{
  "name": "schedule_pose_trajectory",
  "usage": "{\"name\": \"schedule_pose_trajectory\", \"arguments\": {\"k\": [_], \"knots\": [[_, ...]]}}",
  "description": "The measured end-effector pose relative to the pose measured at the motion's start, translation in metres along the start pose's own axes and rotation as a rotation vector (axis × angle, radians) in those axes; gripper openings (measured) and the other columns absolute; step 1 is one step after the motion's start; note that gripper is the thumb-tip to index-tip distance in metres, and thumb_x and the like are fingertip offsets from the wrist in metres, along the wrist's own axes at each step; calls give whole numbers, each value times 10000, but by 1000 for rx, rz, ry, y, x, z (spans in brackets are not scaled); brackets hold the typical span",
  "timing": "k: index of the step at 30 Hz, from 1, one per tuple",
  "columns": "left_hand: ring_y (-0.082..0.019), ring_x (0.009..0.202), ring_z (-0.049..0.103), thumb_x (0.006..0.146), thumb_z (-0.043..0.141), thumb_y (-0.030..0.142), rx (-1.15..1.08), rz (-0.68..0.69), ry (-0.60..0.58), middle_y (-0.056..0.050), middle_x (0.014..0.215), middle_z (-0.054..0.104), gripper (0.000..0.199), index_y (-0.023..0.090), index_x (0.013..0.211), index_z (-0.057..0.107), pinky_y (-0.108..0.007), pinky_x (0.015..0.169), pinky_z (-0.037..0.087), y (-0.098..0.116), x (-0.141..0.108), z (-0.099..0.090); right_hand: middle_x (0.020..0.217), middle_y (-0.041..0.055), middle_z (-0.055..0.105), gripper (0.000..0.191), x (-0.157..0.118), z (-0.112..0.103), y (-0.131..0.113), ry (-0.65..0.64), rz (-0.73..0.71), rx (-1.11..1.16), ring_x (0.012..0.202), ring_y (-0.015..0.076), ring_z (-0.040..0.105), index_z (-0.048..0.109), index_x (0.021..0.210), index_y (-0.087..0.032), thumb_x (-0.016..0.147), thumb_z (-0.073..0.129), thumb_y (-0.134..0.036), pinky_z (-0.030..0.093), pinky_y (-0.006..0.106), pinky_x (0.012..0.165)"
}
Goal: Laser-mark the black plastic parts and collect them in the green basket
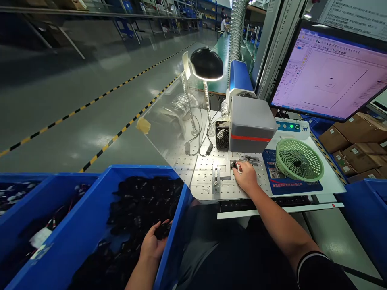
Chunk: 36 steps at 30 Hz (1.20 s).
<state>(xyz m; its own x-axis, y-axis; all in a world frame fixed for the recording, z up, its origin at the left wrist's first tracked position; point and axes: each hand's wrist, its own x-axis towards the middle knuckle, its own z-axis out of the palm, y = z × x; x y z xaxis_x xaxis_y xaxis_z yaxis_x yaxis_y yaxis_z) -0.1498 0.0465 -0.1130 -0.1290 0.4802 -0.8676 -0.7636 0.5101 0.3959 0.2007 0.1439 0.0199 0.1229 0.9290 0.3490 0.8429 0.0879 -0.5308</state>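
My left hand [153,243] is down inside a blue bin [133,170] at its right wall. Its fingers curl round a small black part [163,230], one among a heap of similar black parts [139,201]; their exact kind is too dark to make out. On the perforated metal plate [199,183], my right hand [246,176] pinches another small, round black part [234,165] between thumb and fingers. This part is beside a square metal frame [223,172], below the grey machine head [252,121] with its red stripe.
A green plastic basket [316,163] with a black piece inside stands on a blue mat [273,177] at right. A lit black lamp [207,64] and a clear sheet [169,129] rise at left. A monitor [329,76] hangs over cardboard boxes [359,133]. A keyboard [266,202] sits under the plate's front edge.
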Motion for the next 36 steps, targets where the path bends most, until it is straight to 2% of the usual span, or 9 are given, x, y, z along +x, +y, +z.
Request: {"name": "schedule_pose_trajectory", "arguments": {"k": [9,16,23,27,31,36], "knots": [[-196,615,660,842,506,171,30,49,-3,-68,704,680,153,126,848,651,-309,565,587,-2,1,0,954,85,661,212,5,6,-1,-30,8,-48,929,238,578,704,1039,-182,911,586,-305,459,352,837],[-190,576,646,846,499,192,53,35,4,-59,690,676,155,141,834,645,-318,552,589,-3,-1,2,982,87,654,209,6,5,-2,-65,34,-63,956,240,574,697,1040,-186,928,577,-315,454,350,844],[-184,550,634,842,507,199,64,51,-8,-56,681,671,158,136,847,651,-312,533,578,-3,1,1,969,92,654,247,5,6,0,-40,30,-59,947,241,569,694,1067,-163,905,603,-326,446,348,862],[-181,537,632,863,498,204,75,62,-18,-55,666,667,167,133,858,650,-296,506,564,-4,8,-3,920,74,650,196,6,6,0,-24,16,-59,910,233,568,705,999,-190,901,602,-324,449,342,830],[-189,563,647,871,496,199,55,64,-37,-65,687,678,168,130,869,649,-302,533,571,-5,13,-7,885,66,641,175,5,3,-2,-29,14,-77,876,223,562,711,946,-195,907,597,-321,440,325,777],[-212,609,665,843,509,185,55,65,-59,-65,684,677,153,133,875,648,-335,575,585,-6,12,-7,907,72,648,189,6,4,-1,-29,11,-86,888,224,562,713,978,-186,908,602,-322,431,326,782]]}}
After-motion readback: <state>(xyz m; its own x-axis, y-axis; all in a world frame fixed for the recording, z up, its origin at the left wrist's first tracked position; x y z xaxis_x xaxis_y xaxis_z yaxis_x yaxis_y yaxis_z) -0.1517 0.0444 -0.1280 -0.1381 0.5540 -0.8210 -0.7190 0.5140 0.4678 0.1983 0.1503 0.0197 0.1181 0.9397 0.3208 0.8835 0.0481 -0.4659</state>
